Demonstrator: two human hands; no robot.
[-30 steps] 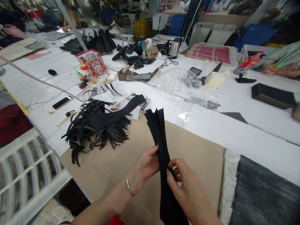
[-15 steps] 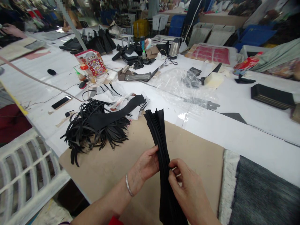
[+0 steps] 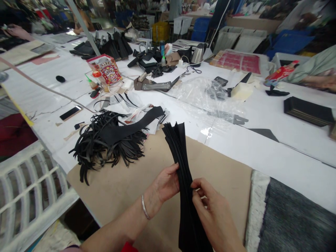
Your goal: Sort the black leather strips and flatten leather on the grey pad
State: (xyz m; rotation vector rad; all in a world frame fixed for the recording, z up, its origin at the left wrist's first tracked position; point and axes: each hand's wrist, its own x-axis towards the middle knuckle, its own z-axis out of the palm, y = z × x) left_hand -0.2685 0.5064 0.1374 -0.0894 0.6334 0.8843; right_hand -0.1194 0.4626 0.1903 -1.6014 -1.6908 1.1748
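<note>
A bundle of long black strips (image 3: 185, 175) stands on edge over the brown board (image 3: 147, 178), its far ends fanned apart. My left hand (image 3: 168, 182) is closed around the bundle from the left, with the thumb on top and the other fingers partly hidden behind it. On the right side, my right hand (image 3: 210, 203) pinches the edge of the strips between thumb and forefinger. Left of the bundle lies a tangled heap of narrow black strips (image 3: 107, 143) with one wide black strip (image 3: 136, 126) across it.
White and black scraps (image 3: 131, 105) lie behind the heap. Farther back are a phone (image 3: 70, 113), a red patterned box (image 3: 107, 70), clear plastic (image 3: 199, 94) and a stack of black pieces (image 3: 308, 110). Dark grey cloth (image 3: 299, 217) is at right. Another person's arm (image 3: 320, 78) shows at far right.
The view has shifted slightly. Both hands keep their hold on the bundle, the right fingers barely moved. The other person's forearm at far right has come into view.
</note>
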